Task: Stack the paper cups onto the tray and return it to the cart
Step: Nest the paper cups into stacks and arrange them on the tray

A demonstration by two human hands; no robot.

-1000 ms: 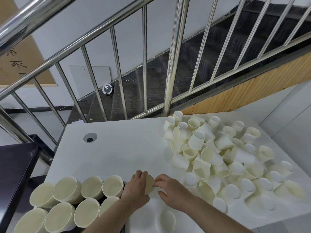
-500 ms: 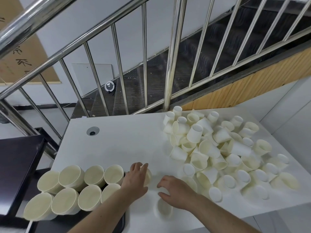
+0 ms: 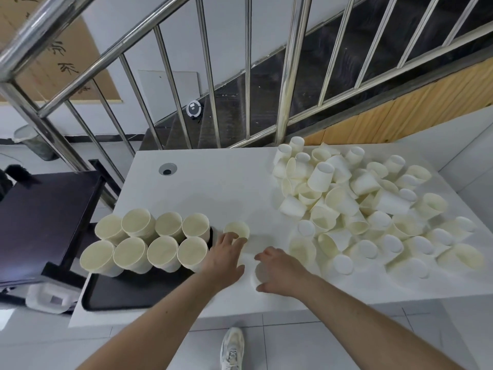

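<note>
Eight cup stacks (image 3: 149,241) crowd the tray (image 3: 128,295); left hand (image 3: 222,259) grasps one upright cup (image 3: 236,229); right hand (image 3: 280,272) clasps another cup (image 3: 260,275).

The only writing I can find is on the brown board (image 3: 50,57) on the wall behind the railing, upper left: dark brush-style characters, cut off by the frame edge and the rail, too partial for me to read. I see no print on the paper cups (image 3: 354,206).

single head cam, wide-angle, looks steeply down and forward over white table (image 3: 213,198). hands close at 6 o'clock, stair railing (image 3: 290,76) farther off at 12. no second view.
</note>
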